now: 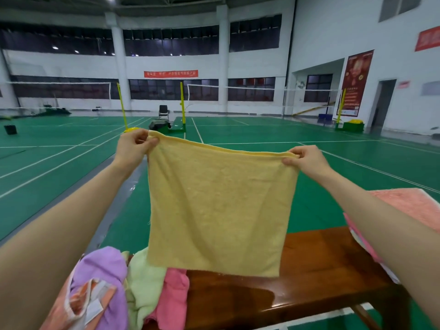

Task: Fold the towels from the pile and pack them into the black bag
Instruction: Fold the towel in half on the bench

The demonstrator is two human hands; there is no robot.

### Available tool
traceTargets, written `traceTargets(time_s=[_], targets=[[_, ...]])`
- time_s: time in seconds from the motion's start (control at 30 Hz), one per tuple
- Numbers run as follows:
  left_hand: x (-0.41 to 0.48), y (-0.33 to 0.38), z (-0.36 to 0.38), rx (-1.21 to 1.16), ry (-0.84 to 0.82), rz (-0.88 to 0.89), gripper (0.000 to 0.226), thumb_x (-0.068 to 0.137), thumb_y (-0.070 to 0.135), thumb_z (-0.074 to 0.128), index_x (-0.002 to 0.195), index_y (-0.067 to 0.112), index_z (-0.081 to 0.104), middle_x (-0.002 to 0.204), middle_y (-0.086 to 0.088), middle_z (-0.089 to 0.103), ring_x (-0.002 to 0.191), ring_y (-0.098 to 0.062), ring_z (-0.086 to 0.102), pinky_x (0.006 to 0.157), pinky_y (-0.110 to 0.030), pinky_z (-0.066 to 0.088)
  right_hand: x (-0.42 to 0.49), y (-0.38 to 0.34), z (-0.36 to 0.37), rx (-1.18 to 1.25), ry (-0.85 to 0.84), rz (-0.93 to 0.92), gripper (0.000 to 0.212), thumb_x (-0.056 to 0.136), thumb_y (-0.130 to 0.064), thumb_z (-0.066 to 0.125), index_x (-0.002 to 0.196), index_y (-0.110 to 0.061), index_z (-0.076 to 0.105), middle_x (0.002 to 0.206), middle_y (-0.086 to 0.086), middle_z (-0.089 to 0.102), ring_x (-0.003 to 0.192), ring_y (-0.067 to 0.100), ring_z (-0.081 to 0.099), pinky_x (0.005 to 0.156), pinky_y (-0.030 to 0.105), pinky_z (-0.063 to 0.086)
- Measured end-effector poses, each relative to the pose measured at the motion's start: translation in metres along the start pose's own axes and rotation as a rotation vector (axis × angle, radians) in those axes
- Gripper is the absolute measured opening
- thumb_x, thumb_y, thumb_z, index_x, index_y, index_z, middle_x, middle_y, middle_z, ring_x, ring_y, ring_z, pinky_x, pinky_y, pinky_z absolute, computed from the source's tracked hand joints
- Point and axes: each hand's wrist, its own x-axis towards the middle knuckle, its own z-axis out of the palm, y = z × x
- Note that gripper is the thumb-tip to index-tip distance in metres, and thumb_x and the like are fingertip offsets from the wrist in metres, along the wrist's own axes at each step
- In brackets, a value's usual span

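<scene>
Left hand [134,145], right hand [303,159] pinch yellow towel [219,206] top corners, hanging above table [309,277]; towel pile [123,287] near left.

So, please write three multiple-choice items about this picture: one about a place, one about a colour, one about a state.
1. Where does the pile of unfolded towels lie?
A. on the wooden bench, at its left end
B. on the green floor
C. on a chair

2. What colour is the towel held up in the air?
A. purple
B. yellow
C. white

3. How is the held towel?
A. rolled up
B. crumpled in one hand
C. hanging spread out from its two top corners

Answers:
1 A: the pile rests on the wooden bench.
2 B: the yellow towel hangs between the hands.
3 C: the left hand and the right hand each pinch a top corner.
</scene>
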Motion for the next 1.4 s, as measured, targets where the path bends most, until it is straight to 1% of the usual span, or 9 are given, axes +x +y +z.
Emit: traceTargets(time_s=[0.13,0.27,0.4,0.67,0.8,0.97,1.17,1.27,1.4], targets=[[-0.006,0.006,0.000,-0.013,-0.039,-0.006,0.013,0.086,0.005,0.063,0.099,0.007,0.064,0.074,0.002,0.054,0.069,-0.006,0.048,0.061,-0.010,0.042,-0.004,0.010,-0.008,-0.094,0.066,0.047,0.018,0.076,-0.035,0.074,0.067,-0.023,0.064,0.073,0.002,0.064,0.072,0.021,0.056,0.072,0.038,0.046],[-0.013,0.016,-0.008,-0.038,-0.109,-0.071,0.005,0.084,0.002,0.063,0.086,0.007,0.065,0.059,0.004,0.054,0.053,-0.006,0.045,0.047,-0.008,0.036,-0.012,0.011,-0.025,0.017,0.053,0.057,0.022,0.077,-0.024,0.075,0.075,-0.004,0.067,0.057,0.007,0.055,0.044,0.011,0.046,0.053,0.023,0.038],[-0.022,0.029,-0.012,-0.113,-0.166,-0.130,0.013,0.083,0.000,0.063,0.077,0.011,0.061,0.046,0.007,0.060,0.038,-0.003,0.056,0.038,-0.012,0.040,-0.021,0.011,-0.044,0.109,0.061,0.067,0.014,0.078,-0.015,0.074,0.073,-0.006,0.064,0.044,-0.001,0.054,0.032,-0.002,0.044,0.040,0.008,0.032],[-0.036,0.054,-0.001,-0.269,-0.246,-0.246,0.015,0.085,-0.005,0.058,0.076,0.007,0.056,0.042,0.001,0.059,0.039,-0.009,0.061,0.041,-0.014,0.048,-0.035,0.011,-0.074,0.185,0.158,0.041,0.019,0.077,-0.013,0.075,0.089,-0.004,0.063,0.038,-0.013,0.055,0.034,-0.001,0.049,0.039,0.009,0.035],[-0.043,0.031,0.020,-0.287,-0.308,-0.385,0.013,0.087,-0.007,0.056,0.079,0.003,0.054,0.056,-0.008,0.061,0.045,-0.012,0.065,0.048,-0.016,0.054,-0.037,0.029,-0.067,0.187,0.081,0.153,0.011,0.080,-0.007,0.071,0.076,-0.010,0.061,0.043,-0.009,0.060,0.038,-0.002,0.057,0.040,0.007,0.040],[-0.058,-0.033,0.061,-0.288,-0.408,-0.533,0.011,0.089,-0.009,0.053,0.079,-0.004,0.055,0.063,-0.011,0.067,0.058,-0.018,0.070,0.067,-0.025,0.058,-0.032,0.088,-0.025,0.266,0.010,0.341,0.009,0.082,0.001,0.066,0.077,-0.003,0.060,0.079,0.016,0.064,0.047,0.005,0.065,0.053,0.012,0.053],[-0.059,-0.087,0.099,-0.286,-0.387,-0.568,0.012,0.089,-0.006,0.054,0.078,-0.001,0.056,0.072,-0.013,0.068,0.062,-0.012,0.069,0.072,-0.022,0.057,-0.027,0.147,0.029,0.266,0.141,0.308,0.004,0.083,-0.006,0.067,0.087,-0.005,0.066,0.087,0.014,0.068,0.075,0.021,0.066,0.084,0.032,0.053],[-0.072,-0.105,0.099,-0.313,-0.399,-0.571,0.006,0.088,-0.006,0.055,0.086,-0.003,0.059,0.083,-0.018,0.066,0.066,-0.012,0.070,0.070,-0.018,0.057,-0.045,0.161,0.043,0.239,0.216,0.238,0.006,0.083,-0.011,0.068,0.089,-0.010,0.067,0.088,0.009,0.067,0.086,0.022,0.062,0.078,0.022,0.050],[-0.110,-0.123,0.093,-0.327,-0.476,-0.629,0.009,0.086,-0.010,0.055,0.085,-0.004,0.062,0.076,-0.013,0.070,0.065,-0.012,0.070,0.066,-0.015,0.056,-0.088,0.172,0.050,0.197,0.141,0.254,0.007,0.083,-0.007,0.067,0.090,-0.008,0.067,0.085,0.009,0.065,0.083,0.020,0.058,0.069,0.020,0.046]])
